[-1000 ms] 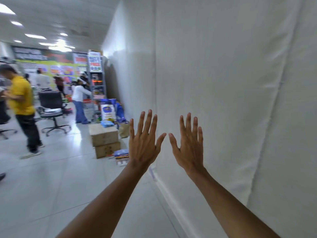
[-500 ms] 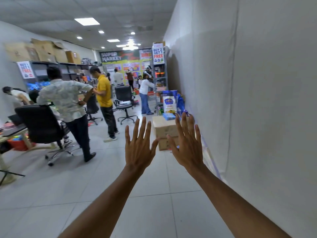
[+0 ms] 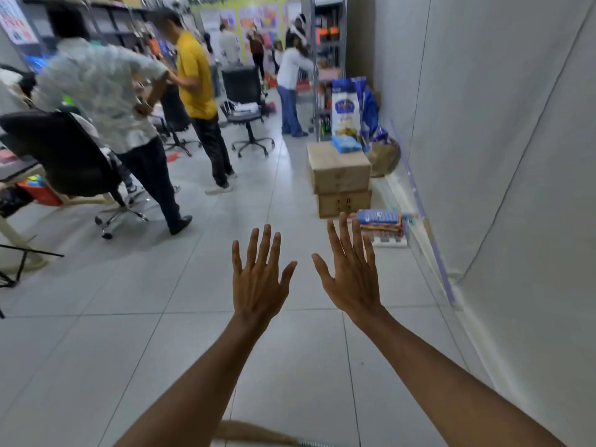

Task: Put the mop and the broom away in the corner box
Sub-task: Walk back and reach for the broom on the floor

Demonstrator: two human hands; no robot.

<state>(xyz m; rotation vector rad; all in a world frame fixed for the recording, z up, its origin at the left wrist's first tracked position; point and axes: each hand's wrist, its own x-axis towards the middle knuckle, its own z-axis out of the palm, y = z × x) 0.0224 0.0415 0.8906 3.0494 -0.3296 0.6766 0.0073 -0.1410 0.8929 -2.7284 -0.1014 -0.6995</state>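
My left hand [image 3: 259, 279] and my right hand [image 3: 351, 274] are both held out in front of me over the grey tiled floor, backs up, fingers spread, holding nothing. At the very bottom edge, between my forearms, lies the brown bristle end of a broom [image 3: 254, 435] on the floor, with a ribbed part beside it. No mop is in view. Two stacked cardboard boxes [image 3: 338, 175] stand ahead by the right wall.
A white fabric wall [image 3: 500, 156] runs along the right. Past the boxes lie a stack of packets [image 3: 382, 225], sacks [image 3: 346, 108] and a shelf rack. Left are office chairs [image 3: 64, 153], a desk edge and several standing people [image 3: 106, 95].
The view has swung left from the wall and then tilted down to the floor. My hands stay spread and empty. The broom bristles have come into view at the bottom.
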